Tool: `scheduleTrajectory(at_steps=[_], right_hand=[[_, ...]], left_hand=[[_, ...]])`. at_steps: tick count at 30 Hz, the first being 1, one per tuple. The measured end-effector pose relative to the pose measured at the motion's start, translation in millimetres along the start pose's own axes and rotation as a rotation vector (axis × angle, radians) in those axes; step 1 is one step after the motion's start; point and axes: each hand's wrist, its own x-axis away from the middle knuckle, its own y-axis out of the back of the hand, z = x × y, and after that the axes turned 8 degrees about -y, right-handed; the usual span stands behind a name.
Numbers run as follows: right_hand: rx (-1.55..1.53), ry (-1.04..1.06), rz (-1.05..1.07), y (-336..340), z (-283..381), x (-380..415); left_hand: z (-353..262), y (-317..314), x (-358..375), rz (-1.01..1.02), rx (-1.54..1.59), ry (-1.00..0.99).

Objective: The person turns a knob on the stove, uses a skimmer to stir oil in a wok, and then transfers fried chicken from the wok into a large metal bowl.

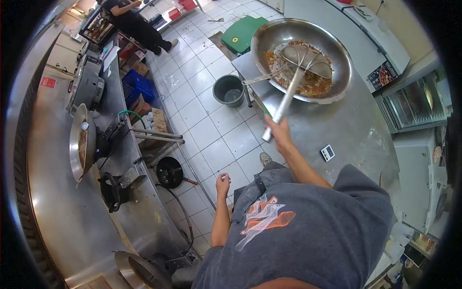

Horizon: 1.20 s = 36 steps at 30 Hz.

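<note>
Steel bowl | utensil partly hides reddish bits | green lid, bucket near

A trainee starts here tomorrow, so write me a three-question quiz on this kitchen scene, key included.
1. True or false: the scale lies on the table.
2. What colour is the thick handle?
3. The right grip:
A) presses the scale
B) holds the thick handle
C) lies flat on the table

Key: 1. True. 2. Silver. 3. B.
</note>
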Motion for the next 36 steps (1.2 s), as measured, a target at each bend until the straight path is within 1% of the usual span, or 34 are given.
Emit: scheduleTrajectory(at_steps=[1, 3, 6, 9, 10, 12, 14, 15, 16, 17, 18, 19, 21, 23, 25, 27, 28, 29, 30, 32, 33, 34, 36], right_hand=[[0.014, 0.016, -0.066, 18, 1, 4], [0.091, 0.039, -0.117, 50, 16, 21], [0.353, 0.058, -0.21, 87, 16, 28], [0.438, 0.074, -0.293, 110, -11, 11], [0.497, 0.064, -0.307, 112, -13, 10], [0.667, 0.222, -0.458, 137, -54, -17], [0.794, 0.357, -0.525, 133, -64, -31], [0.821, 0.397, -0.565, 127, -59, -29], [0.877, 0.511, -0.641, 119, -42, -19], [0.933, 0.62, -0.727, 107, -21, -7], [1.026, 0.798, -0.83, 71, 18, 20], [1.12, 0.973, -0.937, 44, 39, 31], [0.425, 0.651, -0.448, 23, 44, 11], [0.046, 0.155, 0.004, 4, 52, -16], [-0.29, -0.373, 0.225, -12, 52, -52], [-0.312, -0.451, 0.102, -41, 58, -67], [-0.368, -0.432, 0.126, -42, 59, -81], [-0.421, -0.41, 0.154, -44, 55, -100], [-0.475, -0.389, 0.185, -44, 51, -117], [-0.529, -0.349, 0.173, -43, 49, -138], [-0.555, -0.332, 0.168, -43, 49, -142], [-0.439, -0.306, 0.032, -44, 52, -139], [-0.344, -0.24, -0.04, -35, 53, -125]], left_hand=[[-14, -4, -7, 0.015, -0.006, -0.001], [-35, -12, -17, 0.05, -0.016, 0.0], [-43, -24, -38, 0.179, -0.079, -0.021], [-38, -34, -72, 0.381, -0.146, -0.026], [-18, -40, -94, 0.371, -0.306, -0.076], [-43, -40, -106, 0.309, -0.518, -0.396], [-63, -37, -117, 0.292, -0.418, -0.385], [-79, -26, -118, 0.287, -0.438, -0.351], [-92, -23, -122, 0.31, -0.459, -0.338], [-93, -21, -127, 0.275, -0.402, -0.296], [-93, -17, -132, 0.254, -0.35, -0.262], [-91, -13, -135, 0.242, -0.302, -0.229], [-62, -2, -146, 0.141, -0.194, -0.277], [-28, 12, -148, 0.119, -0.035, -0.1], [6, 34, -140, 0.073, -0.013, 0.045], [50, 58, -130, 0.092, -0.064, 0.274], [72, 65, -116, 0.011, 0.023, 0.348], [98, 74, -106, -0.001, 0.12, 0.437], [103, 76, -85, -0.08, 0.196, 0.478], [108, 82, -46, -0.104, 0.173, 0.607], [125, 83, -34, -0.112, 0.183, 0.638], [160, 82, -23, -0.097, 0.201, 0.647], [252, 71, -19, -0.039, 0.27, 0.578]])
